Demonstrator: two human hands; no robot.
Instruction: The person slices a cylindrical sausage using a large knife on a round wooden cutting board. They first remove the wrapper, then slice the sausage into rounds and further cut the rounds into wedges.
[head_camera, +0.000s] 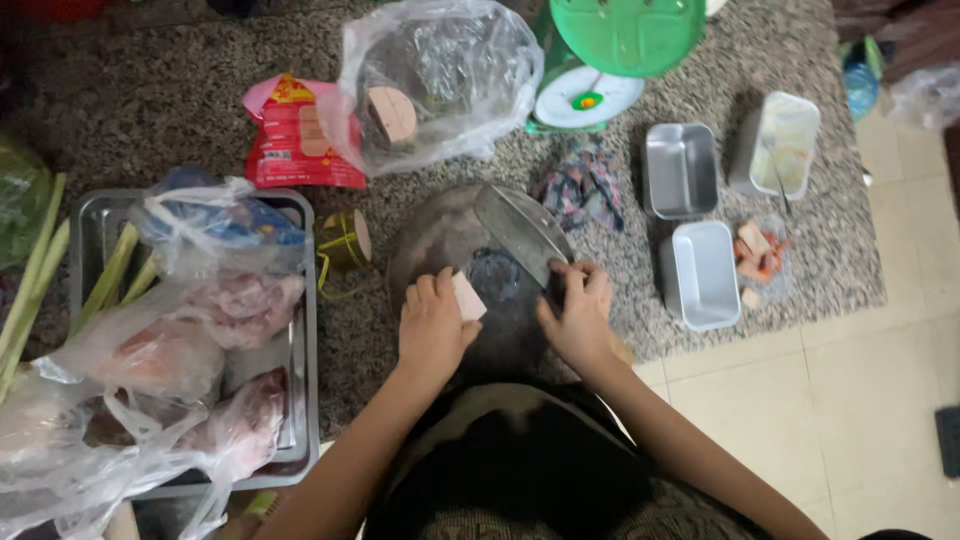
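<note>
My left hand (432, 325) presses a pale pink slab of sausage (467, 296) down on a dark round chopping block (450, 235). My right hand (577, 315) grips the handle of a broad cleaver (520, 232), whose blade lies across the block just right of the slab. Both hands are close together at the block's near edge.
A metal tray (300, 215) at left holds bagged raw meat (215, 330) and green stalks. Behind the block are a clear bag with a sausage piece (392, 112), a red packet (285, 140) and a green scale (590, 80). Metal tins (680, 170) and sausage pieces (757, 252) sit at right.
</note>
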